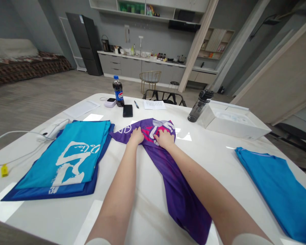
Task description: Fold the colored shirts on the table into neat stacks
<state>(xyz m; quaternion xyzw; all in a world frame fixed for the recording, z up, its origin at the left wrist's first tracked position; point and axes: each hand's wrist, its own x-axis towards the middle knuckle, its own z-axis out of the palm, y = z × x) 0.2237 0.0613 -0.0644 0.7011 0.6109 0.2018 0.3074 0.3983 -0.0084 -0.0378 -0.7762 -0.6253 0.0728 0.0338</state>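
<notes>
A purple jersey (178, 194) with pink and white print lies on the white table (148, 207), its long body running towards me and its upper part bunched. My left hand (136, 136) and my right hand (164, 139) both rest flat on that printed upper part, close together. Neither hand visibly grips the cloth. To the left lies a folded stack of a turquoise shirt on a darker blue one (66, 160). Another folded blue shirt (275, 183) sits at the right, apart from my right hand.
Beyond the jersey stand a Pepsi bottle (118, 91), a black phone (128, 110), a pen (136, 104) and papers (154, 104). At the right are a grey water bottle (200, 106) and an open white box (234, 122). A white cable (15, 143) trails over the left edge.
</notes>
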